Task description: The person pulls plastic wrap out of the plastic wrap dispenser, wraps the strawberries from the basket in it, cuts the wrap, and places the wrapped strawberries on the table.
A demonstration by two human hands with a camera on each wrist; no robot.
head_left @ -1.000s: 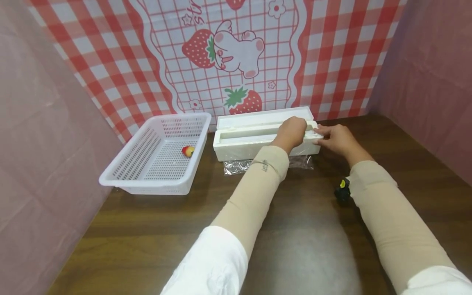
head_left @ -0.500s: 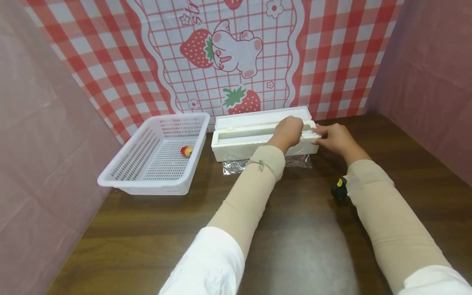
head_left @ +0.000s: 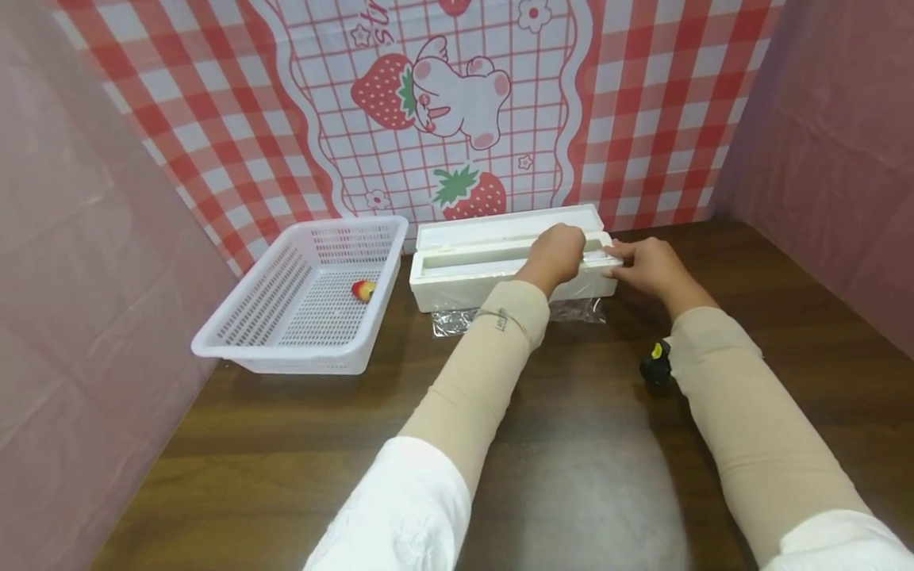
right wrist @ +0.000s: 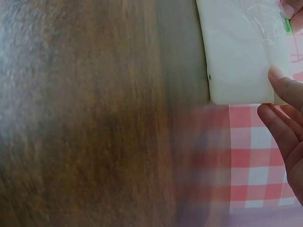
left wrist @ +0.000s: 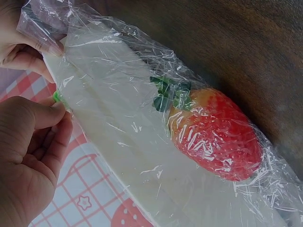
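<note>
A long white cling film box (head_left: 450,292) lies at the back of the table, its lid (head_left: 500,228) standing up behind it. My left hand (head_left: 555,252) is at its upper edge, and in the left wrist view it pinches a small green slider (left wrist: 57,96) there. My right hand (head_left: 648,270) grips the box's right end between thumb and fingers. Clear cling film (head_left: 453,323) hangs out over the box's front onto the table. A red strawberry with green leaves (left wrist: 218,135) shows through the film in the left wrist view; in the head view my left arm hides it.
A white perforated basket (head_left: 357,349) stands left of the box, with a small red and yellow fruit-like piece (head_left: 362,290) inside. A black object with a yellow mark (head_left: 655,366) sits by my right wrist. A checked strawberry-print cloth (head_left: 643,103) hangs behind.
My left hand has shifted very slightly left along the box edge. The right hand keeps its grip on the end, and the basket and box stay in place.
</note>
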